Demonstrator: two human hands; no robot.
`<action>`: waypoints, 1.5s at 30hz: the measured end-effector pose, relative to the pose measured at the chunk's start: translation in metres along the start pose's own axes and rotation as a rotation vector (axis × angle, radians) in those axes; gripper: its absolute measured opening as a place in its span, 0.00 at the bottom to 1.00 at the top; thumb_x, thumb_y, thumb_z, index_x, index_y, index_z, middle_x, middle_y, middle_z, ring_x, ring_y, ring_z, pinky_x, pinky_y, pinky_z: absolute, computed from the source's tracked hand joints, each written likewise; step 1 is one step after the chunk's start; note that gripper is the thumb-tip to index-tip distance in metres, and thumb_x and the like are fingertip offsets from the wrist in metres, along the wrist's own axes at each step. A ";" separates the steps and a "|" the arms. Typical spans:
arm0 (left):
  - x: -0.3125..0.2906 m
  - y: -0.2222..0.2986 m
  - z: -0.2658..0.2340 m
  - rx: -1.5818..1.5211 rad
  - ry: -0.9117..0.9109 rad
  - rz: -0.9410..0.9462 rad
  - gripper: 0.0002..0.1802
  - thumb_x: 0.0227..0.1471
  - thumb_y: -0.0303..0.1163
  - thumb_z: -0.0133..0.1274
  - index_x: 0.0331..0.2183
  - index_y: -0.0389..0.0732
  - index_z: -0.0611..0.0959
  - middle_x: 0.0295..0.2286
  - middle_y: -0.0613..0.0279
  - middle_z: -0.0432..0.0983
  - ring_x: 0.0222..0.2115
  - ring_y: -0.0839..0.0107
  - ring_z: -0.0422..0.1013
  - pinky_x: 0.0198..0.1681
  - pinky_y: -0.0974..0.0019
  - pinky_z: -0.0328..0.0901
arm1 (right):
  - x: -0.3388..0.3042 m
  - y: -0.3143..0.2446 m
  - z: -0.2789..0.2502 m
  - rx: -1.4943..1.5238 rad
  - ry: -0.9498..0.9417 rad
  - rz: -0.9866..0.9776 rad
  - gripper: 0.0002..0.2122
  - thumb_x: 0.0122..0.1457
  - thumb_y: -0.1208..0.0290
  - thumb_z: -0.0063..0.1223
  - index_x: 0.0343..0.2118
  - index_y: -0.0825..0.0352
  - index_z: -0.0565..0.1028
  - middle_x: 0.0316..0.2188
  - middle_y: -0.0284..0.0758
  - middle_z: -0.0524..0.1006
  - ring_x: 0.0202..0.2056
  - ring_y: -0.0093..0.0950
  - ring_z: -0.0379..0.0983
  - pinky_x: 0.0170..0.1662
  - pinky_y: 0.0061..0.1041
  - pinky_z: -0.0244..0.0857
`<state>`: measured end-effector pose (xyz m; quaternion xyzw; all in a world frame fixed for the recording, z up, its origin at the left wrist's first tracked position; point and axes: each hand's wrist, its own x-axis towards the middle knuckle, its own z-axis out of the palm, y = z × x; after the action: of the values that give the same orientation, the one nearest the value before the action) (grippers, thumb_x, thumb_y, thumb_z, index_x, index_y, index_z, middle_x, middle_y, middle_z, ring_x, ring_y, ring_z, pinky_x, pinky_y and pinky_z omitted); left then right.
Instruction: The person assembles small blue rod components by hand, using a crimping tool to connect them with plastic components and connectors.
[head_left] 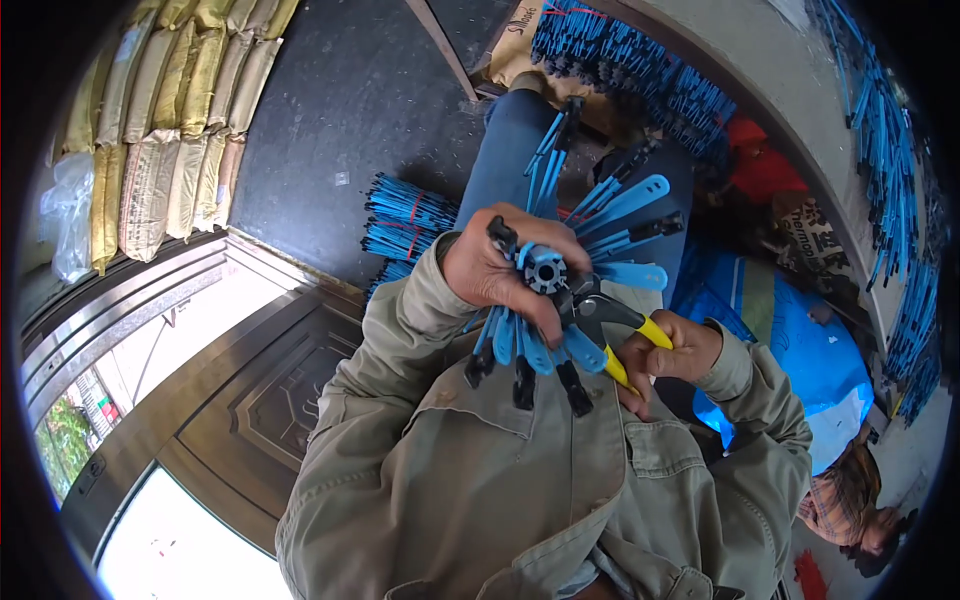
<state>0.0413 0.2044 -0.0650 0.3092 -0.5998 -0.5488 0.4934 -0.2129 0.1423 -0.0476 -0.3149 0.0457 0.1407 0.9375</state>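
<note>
My left hand (505, 268) is closed around the middle of a blue-and-black folding frame (630, 200), held over my lap. Its flat blue arms and thin blue rods spread outward from a round black-and-blue hub (545, 270), and several rods end in black tips. My right hand (678, 352) grips pliers (605, 310) with yellow handles. The dark jaws of the pliers reach the hub's right edge, beside my left fingers. Exactly what the jaws touch is hidden by their own head.
Bundles of blue rods (405, 220) lie on the dark floor to my left. More are heaped on the far-right table (625, 75) and the right edge. Stacked sacks (165, 130) stand far left, and a large blue bag (800, 350) is at right. Another person (850, 495) is lower right.
</note>
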 end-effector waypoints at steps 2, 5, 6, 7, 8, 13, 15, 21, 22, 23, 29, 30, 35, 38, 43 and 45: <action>-0.002 -0.005 -0.001 -0.077 0.055 0.015 0.28 0.22 0.39 0.71 0.29 0.36 0.79 0.27 0.59 0.76 0.27 0.66 0.73 0.30 0.70 0.65 | 0.005 0.004 0.001 -0.025 0.047 -0.065 0.20 0.60 0.55 0.42 0.23 0.70 0.69 0.20 0.36 0.72 0.21 0.20 0.69 0.26 0.19 0.63; -0.007 -0.003 -0.003 -0.052 0.044 0.022 0.28 0.22 0.39 0.71 0.29 0.37 0.79 0.26 0.60 0.76 0.28 0.66 0.73 0.30 0.70 0.65 | 0.013 0.013 0.006 -0.064 0.079 -0.125 0.20 0.60 0.55 0.42 0.21 0.69 0.68 0.20 0.35 0.71 0.19 0.19 0.67 0.24 0.18 0.62; -0.008 -0.002 -0.003 -0.042 0.040 0.027 0.28 0.21 0.39 0.71 0.29 0.37 0.79 0.26 0.60 0.75 0.28 0.66 0.73 0.31 0.70 0.65 | 0.013 0.016 0.007 -0.083 0.097 -0.153 0.20 0.60 0.55 0.43 0.21 0.69 0.67 0.20 0.34 0.71 0.18 0.19 0.67 0.23 0.17 0.61; -0.008 -0.002 -0.003 -0.042 0.041 0.027 0.28 0.21 0.39 0.71 0.29 0.37 0.79 0.26 0.60 0.75 0.28 0.66 0.73 0.31 0.70 0.65 | 0.013 0.018 0.008 -0.084 0.097 -0.152 0.20 0.60 0.55 0.43 0.21 0.69 0.67 0.20 0.34 0.71 0.18 0.19 0.67 0.23 0.17 0.61; -0.008 -0.001 -0.004 -0.017 0.042 0.041 0.28 0.22 0.38 0.71 0.29 0.37 0.79 0.26 0.60 0.75 0.28 0.66 0.73 0.31 0.70 0.65 | 0.012 0.021 0.009 -0.081 0.112 -0.144 0.19 0.59 0.55 0.43 0.21 0.68 0.67 0.19 0.34 0.70 0.18 0.18 0.66 0.23 0.17 0.61; -0.011 -0.001 -0.002 -0.002 0.061 0.056 0.28 0.22 0.37 0.71 0.30 0.37 0.78 0.27 0.60 0.75 0.27 0.67 0.73 0.30 0.70 0.65 | 0.010 0.017 0.012 -0.126 0.207 -0.085 0.17 0.59 0.57 0.45 0.24 0.68 0.66 0.18 0.33 0.70 0.16 0.20 0.65 0.21 0.19 0.59; -0.011 0.000 -0.004 -0.021 0.057 0.055 0.28 0.22 0.37 0.71 0.30 0.37 0.78 0.27 0.60 0.75 0.27 0.67 0.72 0.30 0.70 0.65 | 0.008 0.007 0.013 -0.156 0.249 -0.070 0.16 0.58 0.58 0.46 0.25 0.68 0.66 0.18 0.33 0.70 0.15 0.22 0.65 0.21 0.20 0.59; -0.018 0.006 0.006 -0.025 0.146 0.034 0.28 0.23 0.35 0.71 0.30 0.36 0.78 0.27 0.59 0.75 0.27 0.68 0.72 0.30 0.69 0.65 | -0.016 -0.052 0.026 -1.086 0.425 -0.078 0.13 0.56 0.63 0.50 0.30 0.70 0.64 0.21 0.36 0.74 0.20 0.29 0.73 0.22 0.24 0.63; -0.018 0.007 0.008 -0.033 0.161 0.025 0.28 0.23 0.35 0.71 0.31 0.36 0.78 0.27 0.59 0.75 0.27 0.68 0.72 0.30 0.69 0.65 | -0.018 -0.060 0.029 -1.088 0.432 -0.078 0.13 0.56 0.63 0.50 0.30 0.70 0.64 0.21 0.36 0.74 0.20 0.29 0.73 0.22 0.24 0.63; -0.017 0.007 0.010 -0.036 0.157 0.028 0.28 0.23 0.35 0.71 0.31 0.36 0.78 0.27 0.59 0.75 0.27 0.68 0.72 0.30 0.69 0.65 | -0.020 -0.067 0.031 -1.159 0.413 -0.022 0.13 0.56 0.64 0.50 0.31 0.70 0.64 0.22 0.36 0.75 0.21 0.29 0.74 0.22 0.25 0.64; -0.016 0.012 0.020 0.037 0.198 0.047 0.29 0.23 0.37 0.70 0.30 0.34 0.78 0.26 0.58 0.75 0.26 0.67 0.72 0.30 0.68 0.65 | -0.023 -0.093 0.045 -1.393 0.339 0.152 0.11 0.54 0.69 0.51 0.33 0.69 0.63 0.23 0.40 0.75 0.22 0.37 0.73 0.23 0.30 0.64; -0.014 0.012 0.020 0.034 0.195 0.068 0.27 0.25 0.35 0.70 0.31 0.36 0.77 0.27 0.60 0.75 0.26 0.69 0.72 0.29 0.70 0.65 | -0.023 -0.097 0.047 -1.398 0.339 0.151 0.11 0.54 0.69 0.51 0.33 0.69 0.63 0.23 0.40 0.75 0.22 0.37 0.73 0.23 0.30 0.64; -0.013 0.016 0.026 0.048 0.194 0.028 0.25 0.27 0.34 0.69 0.31 0.36 0.78 0.27 0.60 0.75 0.27 0.70 0.72 0.30 0.69 0.65 | -0.018 -0.105 0.049 -1.477 0.335 0.167 0.10 0.53 0.72 0.52 0.33 0.67 0.63 0.21 0.42 0.72 0.22 0.45 0.69 0.22 0.37 0.60; -0.015 0.011 0.019 -0.030 0.158 -0.075 0.24 0.28 0.34 0.69 0.32 0.36 0.78 0.26 0.61 0.75 0.26 0.70 0.72 0.29 0.69 0.64 | -0.012 -0.102 0.043 -1.458 0.347 0.117 0.10 0.52 0.72 0.53 0.33 0.66 0.64 0.21 0.43 0.70 0.22 0.47 0.67 0.22 0.39 0.58; -0.008 0.007 0.023 0.003 0.265 0.003 0.24 0.29 0.34 0.68 0.32 0.36 0.78 0.26 0.62 0.75 0.25 0.72 0.71 0.28 0.70 0.64 | -0.013 -0.092 0.056 -1.563 0.493 0.191 0.12 0.52 0.71 0.53 0.36 0.66 0.65 0.23 0.43 0.70 0.24 0.46 0.68 0.23 0.39 0.59; -0.012 0.008 0.019 -0.024 0.330 -0.108 0.32 0.27 0.43 0.67 0.34 0.32 0.77 0.25 0.62 0.73 0.24 0.74 0.69 0.28 0.73 0.62 | -0.007 -0.093 0.056 -1.651 0.582 0.252 0.12 0.52 0.70 0.53 0.36 0.66 0.66 0.24 0.43 0.69 0.25 0.46 0.68 0.24 0.38 0.60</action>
<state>0.0285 0.2237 -0.0591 0.4209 -0.4868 -0.5232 0.5586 -0.1923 0.1034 0.0518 -0.9073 0.2009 0.1454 0.3395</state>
